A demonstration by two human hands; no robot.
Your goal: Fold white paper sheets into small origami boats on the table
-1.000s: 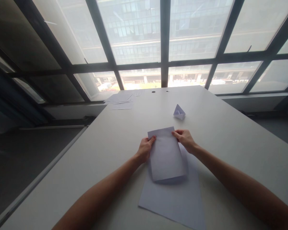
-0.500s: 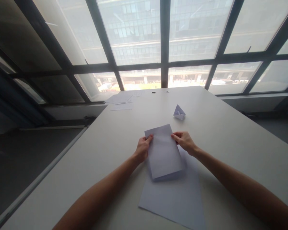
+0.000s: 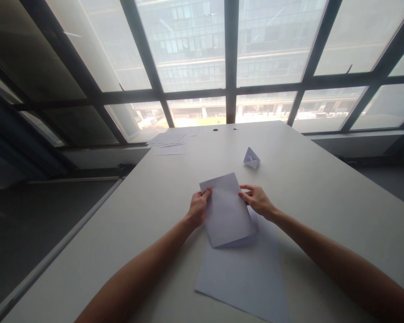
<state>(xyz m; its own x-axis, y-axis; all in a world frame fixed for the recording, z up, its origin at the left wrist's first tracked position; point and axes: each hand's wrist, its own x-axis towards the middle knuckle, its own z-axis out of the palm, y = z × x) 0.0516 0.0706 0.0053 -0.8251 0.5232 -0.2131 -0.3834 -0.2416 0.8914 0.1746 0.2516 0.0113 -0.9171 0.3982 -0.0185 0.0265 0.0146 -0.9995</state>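
Note:
A folded sheet of white paper (image 3: pixel 229 213) is held up in front of me, its lower edge showing two layers slightly apart. My left hand (image 3: pixel 199 207) is closed on its left edge, thumb on top and the other fingers behind. At the right edge is my right hand (image 3: pixel 257 200), its thumb against the paper and its index finger stretched a little above. Its other fingertips are partly hidden behind the sheet. Beneath lies a larger white sheet of paper (image 3: pixel 244 278), flat on the table and partly covered from view.
A small folded paper boat (image 3: pixel 252 158) stands on the white table (image 3: pixel 148 202) beyond my right hand. Several loose paper sheets (image 3: pixel 170 140) lie at the far left. Two small dark spots mark the far end, before large windows (image 3: pixel 195 45).
The folded paper has shifted slightly left and up with my left hand. My right index finger has lifted and straightened, while the thumb has slid a little down the edge.

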